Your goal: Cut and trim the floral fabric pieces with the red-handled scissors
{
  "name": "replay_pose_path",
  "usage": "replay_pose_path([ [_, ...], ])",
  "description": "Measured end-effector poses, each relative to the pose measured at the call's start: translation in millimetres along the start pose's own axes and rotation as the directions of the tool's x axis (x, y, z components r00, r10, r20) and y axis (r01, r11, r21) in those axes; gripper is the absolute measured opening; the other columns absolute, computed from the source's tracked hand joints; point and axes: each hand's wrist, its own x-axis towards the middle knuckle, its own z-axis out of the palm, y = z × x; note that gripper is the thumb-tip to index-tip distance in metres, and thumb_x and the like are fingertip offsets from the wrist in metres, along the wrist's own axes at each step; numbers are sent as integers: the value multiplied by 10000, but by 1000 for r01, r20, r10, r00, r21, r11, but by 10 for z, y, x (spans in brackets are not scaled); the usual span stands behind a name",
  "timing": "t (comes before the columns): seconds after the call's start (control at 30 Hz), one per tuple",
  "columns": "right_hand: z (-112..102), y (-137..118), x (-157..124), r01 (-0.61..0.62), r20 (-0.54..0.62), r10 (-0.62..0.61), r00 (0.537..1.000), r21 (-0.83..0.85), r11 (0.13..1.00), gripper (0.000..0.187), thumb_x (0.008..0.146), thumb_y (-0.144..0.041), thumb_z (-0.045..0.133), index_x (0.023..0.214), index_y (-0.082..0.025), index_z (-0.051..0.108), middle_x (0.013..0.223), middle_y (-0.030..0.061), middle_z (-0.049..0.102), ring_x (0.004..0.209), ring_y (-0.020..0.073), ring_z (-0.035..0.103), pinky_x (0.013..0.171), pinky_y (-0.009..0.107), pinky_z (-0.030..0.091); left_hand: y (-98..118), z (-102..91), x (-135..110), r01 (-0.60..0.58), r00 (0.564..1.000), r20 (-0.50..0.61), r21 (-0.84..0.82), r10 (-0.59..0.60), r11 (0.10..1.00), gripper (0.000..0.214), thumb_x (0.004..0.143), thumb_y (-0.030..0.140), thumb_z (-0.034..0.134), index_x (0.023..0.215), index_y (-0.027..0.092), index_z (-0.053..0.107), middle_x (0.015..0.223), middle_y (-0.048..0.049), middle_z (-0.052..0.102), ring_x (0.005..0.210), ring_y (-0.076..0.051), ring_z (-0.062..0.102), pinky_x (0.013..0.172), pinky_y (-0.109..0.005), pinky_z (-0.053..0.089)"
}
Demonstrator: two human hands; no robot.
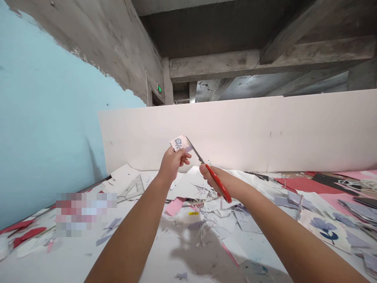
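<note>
My left hand (174, 161) pinches a small pale piece (180, 142) printed with a blue-grey flower; whether it is paper or cloth I cannot tell. It is held up above the table, in front of the white board. My right hand (212, 179) grips red-handled scissors (218, 183), with the thumb on the near handle. Their blades point up and left and meet the right edge of the flower piece. How far apart the blades are is hard to make out. Part of my right hand's fingers is hidden behind the handles.
Scraps and a pink piece (175, 206) litter the white table (161, 251). A clear set square (134, 188) lies at left. At right are a flower-printed sheet (324, 230), red paper (309, 185) and white cord (369, 184). A white board (235, 133) stands along the back.
</note>
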Motion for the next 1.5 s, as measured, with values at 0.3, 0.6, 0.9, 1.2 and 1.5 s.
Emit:
replay_pose_path([
  [0.3,-34,18,23,-67,-8,67,998,-75,995,776,700,-772,93,845,-145,528,743,107,575,456,141,476,449,284,412,-19,-17,10,-13,1000,12,-11,13,1000,104,710,239,535,753,168,471,589,15,594,425,-56,493,440,-188,336],
  [0.6,-5,-80,6,-121,-7,121,993,-155,980,828,725,-740,26,794,-108,556,673,128,604,438,160,517,467,280,430,-22,-6,26,-9,1000,11,-25,9,1000,116,692,235,546,725,169,457,561,17,587,406,-54,480,417,-181,327],
  [0.9,49,-54,24,-127,-50,126,991,-16,992,713,692,-781,117,636,-170,480,461,29,454,344,135,430,394,270,348,-29,-12,12,7,1000,18,-47,-6,999,163,681,255,574,744,167,451,576,7,595,424,-59,499,427,-183,336],
  [1.2,44,-14,90,-138,-68,142,988,54,989,619,702,-764,237,583,-186,424,435,-14,401,296,101,384,354,256,326,-15,-13,11,4,999,39,-47,-2,999,163,690,260,566,742,164,445,584,4,595,419,-56,494,420,-179,335],
  [1.5,-40,255,270,169,-180,-49,982,748,642,471,729,-658,420,672,-191,446,439,-60,428,319,57,332,323,186,291,71,45,-165,48,868,492,45,-64,998,375,652,183,564,1017,208,484,549,37,561,433,-90,511,383,-185,349],
])
